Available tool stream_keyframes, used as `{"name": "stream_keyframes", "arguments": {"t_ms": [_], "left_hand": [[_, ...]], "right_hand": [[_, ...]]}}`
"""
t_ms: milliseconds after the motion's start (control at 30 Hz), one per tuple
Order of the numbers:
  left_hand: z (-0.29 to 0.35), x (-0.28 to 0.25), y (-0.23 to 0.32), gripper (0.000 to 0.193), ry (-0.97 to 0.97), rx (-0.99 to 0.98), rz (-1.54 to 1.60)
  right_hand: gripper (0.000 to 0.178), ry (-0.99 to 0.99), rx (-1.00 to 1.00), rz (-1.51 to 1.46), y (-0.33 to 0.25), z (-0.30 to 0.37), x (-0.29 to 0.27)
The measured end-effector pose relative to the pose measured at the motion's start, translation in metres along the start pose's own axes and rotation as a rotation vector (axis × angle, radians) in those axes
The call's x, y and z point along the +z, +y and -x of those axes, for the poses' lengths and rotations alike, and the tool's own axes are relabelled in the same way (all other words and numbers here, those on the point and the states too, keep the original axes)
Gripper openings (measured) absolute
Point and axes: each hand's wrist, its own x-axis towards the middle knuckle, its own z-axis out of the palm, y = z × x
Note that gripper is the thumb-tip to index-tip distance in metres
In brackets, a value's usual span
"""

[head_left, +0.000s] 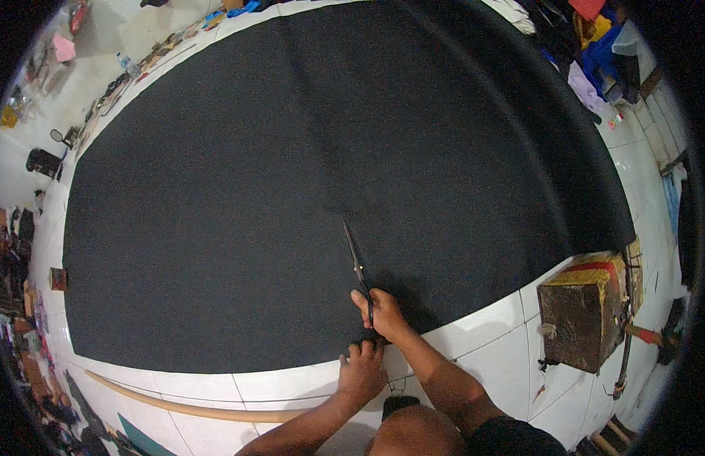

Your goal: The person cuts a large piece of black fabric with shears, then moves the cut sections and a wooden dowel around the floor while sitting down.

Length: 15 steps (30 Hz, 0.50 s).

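Observation:
A large sheet of black cloth [215, 197] lies spread over the floor. My right hand [383, 313] is closed around the dark handles of a long pair of scissors [354, 254] at the sheet's near edge. The blades look closed together and point away from me over the cloth. Just below and to the left, my left hand [362, 374] has its fingers bent over the near edge of the cloth. Its fingertips seem to grip that edge, though the thumb is hidden.
A worn brown box [571, 323] with yellow and red on top stands by the cloth's right near corner. A hammer [643, 333] lies beside it. A long wooden pole [208, 412] rests on the white tiles [489, 342]. A small block [58, 279] sits at the left edge.

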Motion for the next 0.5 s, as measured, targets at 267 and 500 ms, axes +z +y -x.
{"name": "stream_keyframes", "arguments": {"t_ms": [267,500], "left_hand": [[-0.004,0.014,-0.006,0.063,-0.107,-0.001,0.047],[-0.007,0.010,-0.006,0.064,-0.070,0.005,0.097]], "right_hand": [[0.047,0.067,-0.023,0.005,-0.021,-0.040,0.011],[0.056,0.118,-0.106,0.064,-0.057,-0.126,0.005]]}}
